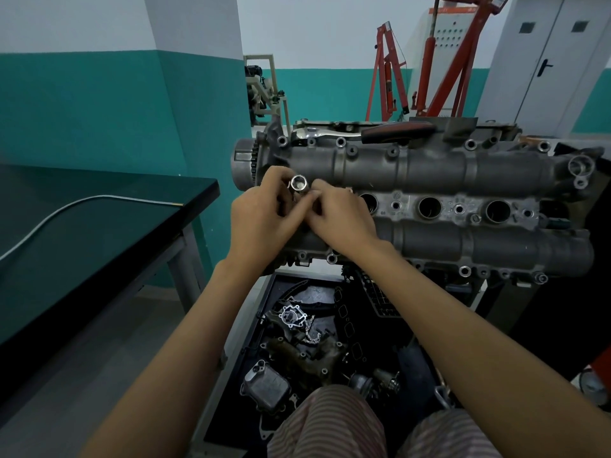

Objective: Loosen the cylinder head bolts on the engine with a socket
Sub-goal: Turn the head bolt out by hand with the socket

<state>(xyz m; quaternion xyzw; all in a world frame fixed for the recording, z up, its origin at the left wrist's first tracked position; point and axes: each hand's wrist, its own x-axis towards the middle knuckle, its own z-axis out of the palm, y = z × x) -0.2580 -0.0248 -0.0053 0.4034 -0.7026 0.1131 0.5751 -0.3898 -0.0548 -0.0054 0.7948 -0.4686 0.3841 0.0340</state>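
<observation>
Both forearms reach forward — left hand [261,216] and right hand [340,219] pinch socket [299,184].

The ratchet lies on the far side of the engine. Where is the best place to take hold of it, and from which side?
Grip the ratchet by its dark red-and-black handle, at the right end. It lies flat along the engine's far edge, chrome head pointing left. Probably come from above, fingers around the thick handle, since nothing covers it.

Bare forearms, sleeveless to the frame edge (striped trousers [330,424] below).
</observation>
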